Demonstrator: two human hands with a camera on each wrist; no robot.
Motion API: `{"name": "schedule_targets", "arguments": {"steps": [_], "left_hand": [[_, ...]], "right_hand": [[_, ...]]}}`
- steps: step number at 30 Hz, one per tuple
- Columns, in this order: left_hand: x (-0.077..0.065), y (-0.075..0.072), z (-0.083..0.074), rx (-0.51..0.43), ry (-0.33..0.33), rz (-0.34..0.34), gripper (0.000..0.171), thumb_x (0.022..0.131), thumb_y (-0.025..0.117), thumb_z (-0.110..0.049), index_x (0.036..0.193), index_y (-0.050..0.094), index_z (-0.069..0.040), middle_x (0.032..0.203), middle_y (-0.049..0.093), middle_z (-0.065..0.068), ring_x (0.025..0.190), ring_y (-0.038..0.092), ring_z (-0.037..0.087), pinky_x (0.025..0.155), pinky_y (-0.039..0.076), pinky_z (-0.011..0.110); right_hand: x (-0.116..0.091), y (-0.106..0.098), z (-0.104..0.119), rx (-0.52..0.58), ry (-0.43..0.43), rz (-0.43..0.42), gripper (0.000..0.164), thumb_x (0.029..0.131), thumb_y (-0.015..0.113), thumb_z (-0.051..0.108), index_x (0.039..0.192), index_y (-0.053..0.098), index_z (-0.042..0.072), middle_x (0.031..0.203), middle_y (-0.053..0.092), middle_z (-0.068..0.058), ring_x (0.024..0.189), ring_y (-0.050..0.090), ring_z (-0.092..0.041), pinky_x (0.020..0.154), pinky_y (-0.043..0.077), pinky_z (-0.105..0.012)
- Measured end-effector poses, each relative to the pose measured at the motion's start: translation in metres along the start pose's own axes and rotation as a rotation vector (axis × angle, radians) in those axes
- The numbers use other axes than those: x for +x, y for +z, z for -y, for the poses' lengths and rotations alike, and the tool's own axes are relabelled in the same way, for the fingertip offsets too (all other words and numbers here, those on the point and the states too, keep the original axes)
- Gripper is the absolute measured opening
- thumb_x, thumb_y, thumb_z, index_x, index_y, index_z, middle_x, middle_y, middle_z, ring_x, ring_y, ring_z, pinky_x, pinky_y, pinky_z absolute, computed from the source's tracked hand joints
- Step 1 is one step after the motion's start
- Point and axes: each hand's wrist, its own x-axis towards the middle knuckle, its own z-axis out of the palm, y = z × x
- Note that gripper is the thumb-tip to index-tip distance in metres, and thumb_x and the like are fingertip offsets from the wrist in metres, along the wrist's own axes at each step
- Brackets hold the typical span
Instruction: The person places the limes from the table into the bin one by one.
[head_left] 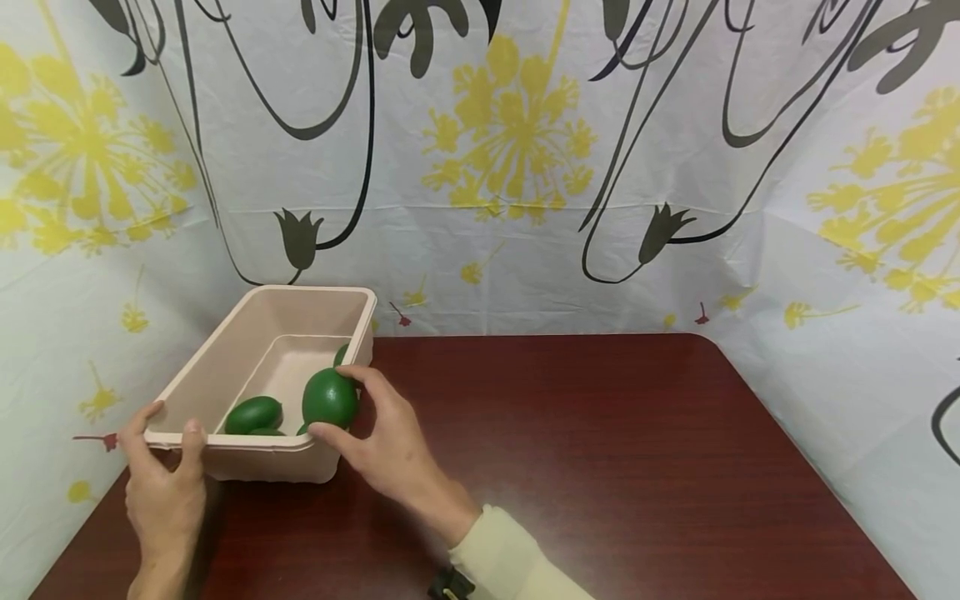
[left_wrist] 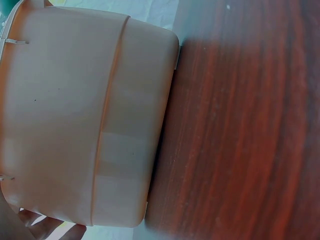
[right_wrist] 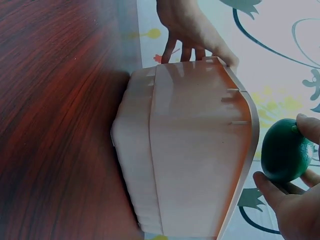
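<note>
A green lime [head_left: 330, 397] is pinched between the thumb and fingers of my right hand [head_left: 397, 442], at the near right corner of a beige plastic bin [head_left: 225, 350]. In the right wrist view the lime [right_wrist: 285, 150] shows just above the bin's rim. Inside the bin lies another lime [head_left: 253, 414], with parts of more green fruit beside it and at the right wall, mostly hidden. My left hand [head_left: 165, 492] grips the near left corner of the bin, its thumb over the front rim. Fingers of that hand [right_wrist: 187, 30] show against the bin's side in the right wrist view.
The bin stands on the left part of a dark red-brown wooden table [head_left: 600, 450]. A pale cloth [head_left: 487, 275] with yellow flowers and dark stems hangs behind and beside the table. A black band [head_left: 452, 583] shows near my right sleeve.
</note>
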Motion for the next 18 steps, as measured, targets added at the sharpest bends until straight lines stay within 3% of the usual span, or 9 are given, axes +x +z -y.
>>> {"name": "schedule_targets", "arguments": {"steps": [8,18], "left_hand": [[-0.0002,0.0006,-0.0006,-0.003,0.007,-0.002,0.062,0.100,0.056,-0.042,0.158,0.035,-0.039,0.152,0.050,0.031,0.122,0.051,0.063,0.089,0.027,0.064],[-0.0008,0.0003,-0.0008,-0.008,-0.002,-0.002,0.062,0.099,0.057,-0.041,0.157,0.036,-0.039,0.149,0.052,0.033,0.119,0.052,0.061,0.086,0.027,0.057]], "right_hand": [[0.0014,0.0051,-0.0002,0.053,0.055,0.016,0.063,0.088,0.085,0.026,0.143,0.054,0.022,0.126,0.067,0.000,0.097,0.060,-0.006,0.084,0.053,-0.018],[0.0042,0.0093,0.0014,0.084,0.065,0.033,0.063,0.090,0.083,0.026,0.145,0.053,0.021,0.135,0.066,-0.001,0.119,0.063,-0.009,0.089,0.055,-0.017]]}}
